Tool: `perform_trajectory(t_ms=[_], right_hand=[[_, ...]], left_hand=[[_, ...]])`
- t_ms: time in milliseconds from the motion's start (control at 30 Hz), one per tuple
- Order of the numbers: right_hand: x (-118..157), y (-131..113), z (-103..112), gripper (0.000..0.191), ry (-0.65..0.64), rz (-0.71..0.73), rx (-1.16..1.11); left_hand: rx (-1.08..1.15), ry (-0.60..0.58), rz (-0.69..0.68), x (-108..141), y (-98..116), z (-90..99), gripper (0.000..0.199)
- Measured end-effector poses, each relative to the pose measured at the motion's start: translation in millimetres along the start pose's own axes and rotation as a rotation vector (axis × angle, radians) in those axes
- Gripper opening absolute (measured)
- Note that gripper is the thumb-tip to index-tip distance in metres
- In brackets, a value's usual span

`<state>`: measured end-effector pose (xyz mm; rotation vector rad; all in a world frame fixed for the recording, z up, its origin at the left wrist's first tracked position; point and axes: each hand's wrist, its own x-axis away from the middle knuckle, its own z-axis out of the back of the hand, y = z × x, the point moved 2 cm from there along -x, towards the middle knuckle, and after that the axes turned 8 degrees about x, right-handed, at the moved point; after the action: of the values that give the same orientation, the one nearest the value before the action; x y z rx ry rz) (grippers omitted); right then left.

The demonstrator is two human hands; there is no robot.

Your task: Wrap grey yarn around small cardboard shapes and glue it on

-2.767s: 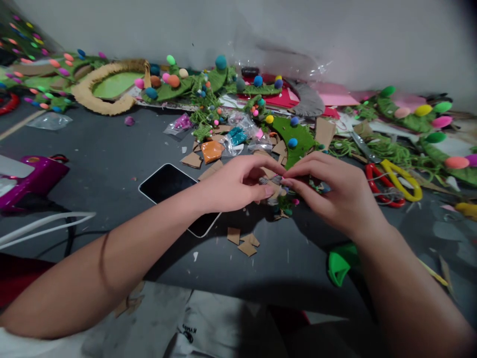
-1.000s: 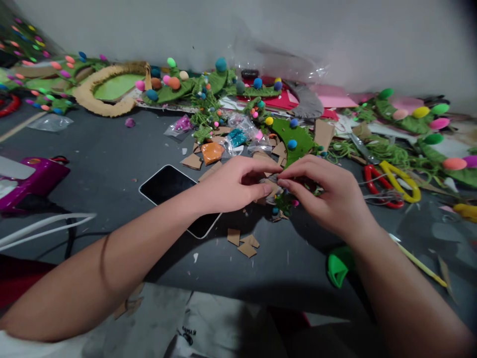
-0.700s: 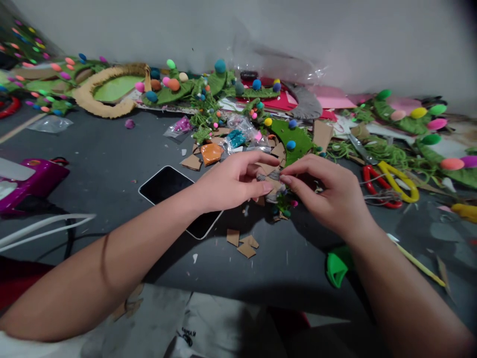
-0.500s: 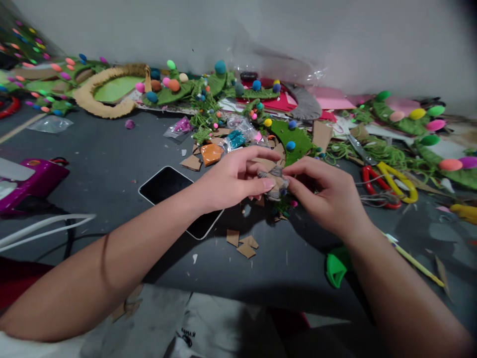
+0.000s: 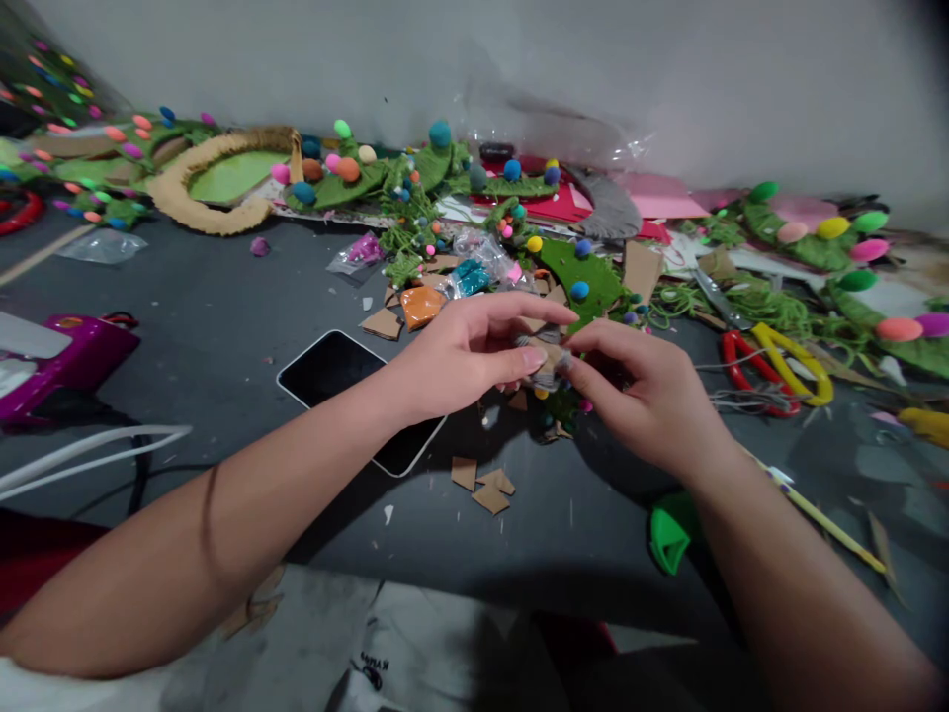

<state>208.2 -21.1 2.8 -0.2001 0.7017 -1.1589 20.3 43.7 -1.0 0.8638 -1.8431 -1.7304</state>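
Note:
Between my hands is a small cardboard piece [image 5: 547, 364] partly wrapped in grey yarn. My left hand [image 5: 474, 351] holds it from the left, the thumb on its face and the other fingers behind. My right hand [image 5: 642, 391] pinches its right edge, where the grey yarn lies, between thumb and forefinger. A green felt curve [image 5: 585, 272] with blue balls lies just behind my hands. Under them, partly hidden, is a dark green decoration with small coloured balls.
A phone [image 5: 326, 371] lies beneath my left forearm. Cardboard scraps [image 5: 491, 494] lie in front of my hands. Scissors [image 5: 790, 366] with red and yellow handles are at the right, a purple glue gun [image 5: 81, 356] at the left. Felt wreath parts [image 5: 212, 213] line the wall.
Both hands have shifted slightly around the piece, which has turned a little. More grey yarn shows across its middle. The objects on the table have stayed in place.

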Motion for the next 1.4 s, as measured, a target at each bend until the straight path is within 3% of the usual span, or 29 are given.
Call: perform_trajectory(t_ms=[167, 333, 433, 533, 633, 1000, 1233, 1400], right_hand=[[1, 0, -4, 0.009, -0.095, -0.023, -0.027], [3, 2, -5, 0.009, -0.117, -0.006, 0.01], [4, 2, -6, 0.01, -0.129, 0.045, 0.036], [4, 1, -7, 0.012, -0.134, 0.097, 0.05], [4, 0, -6, 0.014, -0.124, 0.114, 0.081], [2, 4, 5, 0.01, -0.019, 0.028, 0.07], [0, 7, 6, 0.01, -0.008, -0.023, 0.061], [0, 17, 12, 0.011, -0.017, -0.093, 0.133]], left_hand=[[-0.145, 0.128, -0.045, -1, 0, -1.2, 0.036], [-0.482, 0.189, -0.119, 2, -5, -3.9, 0.04], [-0.645, 0.139, -0.188, 5, -6, -4.8, 0.041], [-0.698, 0.016, -0.223, 6, -5, -6.5, 0.044], [-0.682, -0.045, -0.209, 6, -4, -7.5, 0.042], [-0.604, -0.067, -0.03, 5, -6, -6.9, 0.038], [-0.313, -0.131, 0.074, 5, -6, -10.1, 0.047], [-0.162, -0.126, -0.021, 3, 4, -7.6, 0.041]])
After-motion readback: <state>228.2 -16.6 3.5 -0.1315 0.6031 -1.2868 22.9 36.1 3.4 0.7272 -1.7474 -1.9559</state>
